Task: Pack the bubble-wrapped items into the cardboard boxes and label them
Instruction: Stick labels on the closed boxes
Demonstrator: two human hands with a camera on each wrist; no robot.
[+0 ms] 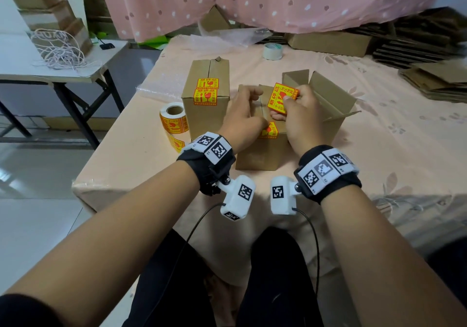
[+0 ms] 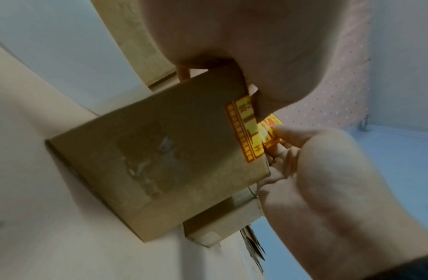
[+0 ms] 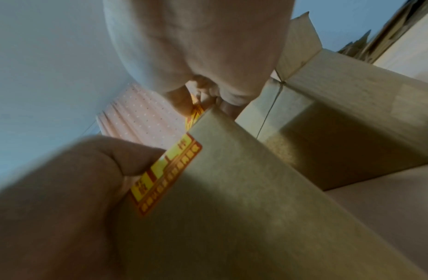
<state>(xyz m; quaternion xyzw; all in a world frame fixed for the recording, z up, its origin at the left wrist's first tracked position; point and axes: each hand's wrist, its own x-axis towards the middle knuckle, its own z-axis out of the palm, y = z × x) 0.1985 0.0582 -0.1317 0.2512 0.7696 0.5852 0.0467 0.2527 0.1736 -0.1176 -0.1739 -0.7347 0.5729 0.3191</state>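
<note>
A: Head view first, and we're at labelling. On the far left sits the roll [image 1: 174, 119] of yellow labels, beside it a tall box [image 1: 206, 104] shut and wearing two labels already.

B: And the middle box [image 1: 260, 147]?

A: That's the one in hand. It's closed, with one label [image 1: 271, 130] folded over its near top edge. No bubble-wrapped item shows anywhere, so I'd judge they're inside the shut boxes.

B: What's the left hand [image 1: 243, 116] doing?

A: Resting on the box top, fingers curled over it, thumb down by the stuck label. Whether it truly grips or merely steadies, I can't say; the left wrist view shows only the palm over the top edge.

B: And the right hand [image 1: 300, 116]?

A: Fingers together, pinching a loose label [image 1: 281, 97], held tilted just above the box top. The left wrist view shows a fingertip [image 2: 283, 130] pressed on its face. The sticky side isn't down yet, I'd say.

B: So next?

A: My guess: lower it flat onto bare cardboard, clear of the seam and the first label, then smooth from one edge so it doesn't wrinkle. The left hand should hold the box steady.

B: Anything to the right?

A: An open box [image 1: 326, 99] just behind, flaps up, touching or nearly touching the middle one. I can't see inside it, so packing may not be finished there.
</note>
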